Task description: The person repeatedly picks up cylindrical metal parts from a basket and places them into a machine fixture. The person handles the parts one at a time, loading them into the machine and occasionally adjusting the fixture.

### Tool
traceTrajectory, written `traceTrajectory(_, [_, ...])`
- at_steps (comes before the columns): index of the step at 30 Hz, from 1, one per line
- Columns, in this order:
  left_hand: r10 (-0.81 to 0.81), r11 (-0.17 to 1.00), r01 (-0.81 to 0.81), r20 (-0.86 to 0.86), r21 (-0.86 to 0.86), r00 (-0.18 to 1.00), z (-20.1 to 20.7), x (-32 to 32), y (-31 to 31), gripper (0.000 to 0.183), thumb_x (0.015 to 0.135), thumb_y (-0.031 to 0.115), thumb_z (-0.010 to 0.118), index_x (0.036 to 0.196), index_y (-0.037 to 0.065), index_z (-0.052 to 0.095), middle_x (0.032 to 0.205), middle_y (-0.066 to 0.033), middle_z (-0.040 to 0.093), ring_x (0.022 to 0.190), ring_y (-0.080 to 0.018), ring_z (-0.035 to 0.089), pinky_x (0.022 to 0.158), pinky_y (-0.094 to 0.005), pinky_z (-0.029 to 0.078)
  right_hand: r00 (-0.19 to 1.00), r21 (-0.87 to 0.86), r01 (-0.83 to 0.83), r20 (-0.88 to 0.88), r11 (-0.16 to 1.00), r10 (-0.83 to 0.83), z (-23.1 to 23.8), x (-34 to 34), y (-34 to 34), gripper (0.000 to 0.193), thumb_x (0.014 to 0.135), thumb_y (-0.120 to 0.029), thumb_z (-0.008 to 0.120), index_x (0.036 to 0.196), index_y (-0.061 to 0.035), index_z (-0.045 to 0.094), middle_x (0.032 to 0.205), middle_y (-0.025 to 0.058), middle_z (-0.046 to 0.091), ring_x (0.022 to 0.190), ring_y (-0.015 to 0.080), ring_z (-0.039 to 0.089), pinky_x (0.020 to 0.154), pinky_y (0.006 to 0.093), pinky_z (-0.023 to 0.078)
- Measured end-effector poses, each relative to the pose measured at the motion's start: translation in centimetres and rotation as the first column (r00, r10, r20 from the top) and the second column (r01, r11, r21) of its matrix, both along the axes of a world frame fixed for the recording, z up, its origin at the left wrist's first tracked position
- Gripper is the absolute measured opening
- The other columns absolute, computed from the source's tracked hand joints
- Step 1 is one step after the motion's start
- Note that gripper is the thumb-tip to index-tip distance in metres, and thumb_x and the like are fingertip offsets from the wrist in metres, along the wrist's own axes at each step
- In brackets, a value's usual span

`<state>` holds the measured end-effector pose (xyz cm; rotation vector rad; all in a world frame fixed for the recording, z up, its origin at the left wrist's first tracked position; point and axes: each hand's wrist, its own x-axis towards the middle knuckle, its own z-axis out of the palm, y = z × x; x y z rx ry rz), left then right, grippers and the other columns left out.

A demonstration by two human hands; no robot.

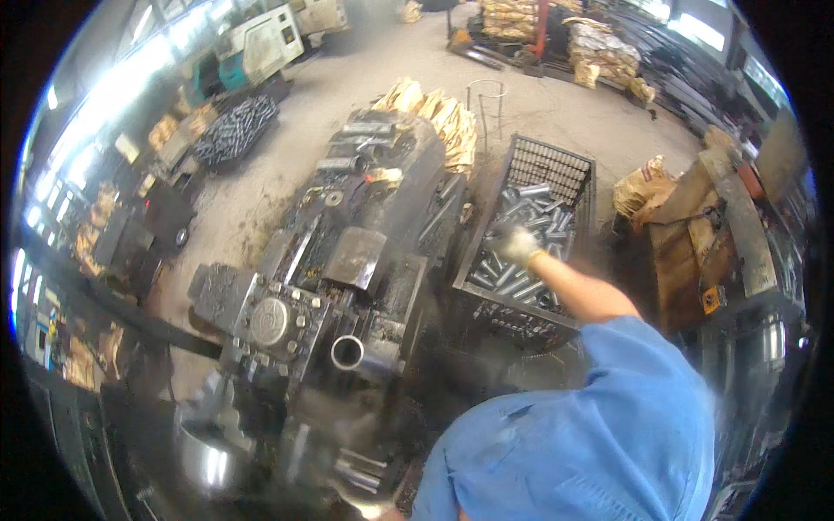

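My right arm, in a short blue sleeve, stretches over a dark metal crate [473,252] filled with short grey metal tubes [519,282]. At its end my right hand [519,246], in a pale, soiled glove, is down among the tubes on the crate's left side. Its dark fingertips blend with the metal, so whether it grips a tube is hidden. Low at the bottom edge, my gloved left hand [369,504] is blurred beside some shiny metal bars [358,473]; its fingers cannot be made out. Between the hands, a larger tube [349,352] sticks out of the machine with its open end up.
The greasy machine bears a square tool post [271,321] and a curved metal guard [356,258]. Several tube pieces [343,163] lie on its far end near crumpled yellowish sacks [443,122]. A sack and boards [686,217] stand right of the crate. A bin of parts [236,128] is far left.
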<state>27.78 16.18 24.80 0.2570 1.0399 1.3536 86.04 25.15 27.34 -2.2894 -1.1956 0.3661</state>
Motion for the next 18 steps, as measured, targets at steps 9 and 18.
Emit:
traceTrajectory(9, [-0.159,0.983,0.181,0.366,-0.027,0.917,4.8,3.2,-0.9,0.039,0.108,0.042,0.062,0.129,0.01,0.065,0.114,-0.0061,0.07,0.096,-0.0193,0.065,0.088,-0.0352,0.056,0.486,0.234,-0.842,-0.064,0.487,0.871,5.4,-29.1,5.6,0.048,0.072,-0.04,0.094,0.105,-0.0107,0.074,0.093,0.0125,0.077,0.088,0.031,0.076,0.077,0.0411,0.059])
traceTrajectory(18, [-0.011,0.998,0.045,0.632,-0.037,0.775,5.0,-1.0,-1.0,0.071,0.098,0.071,0.061,0.141,0.014,0.062,0.113,-0.0091,0.072,0.1,-0.0278,0.071,0.094,-0.0457,0.06,0.065,-0.349,-0.935,0.013,0.065,0.998,-1.2,-40.5,2.1,0.067,0.087,-0.02,0.072,0.151,-0.0114,0.054,0.135,0.0161,0.064,0.109,0.0362,0.072,0.086,0.0455,0.061])
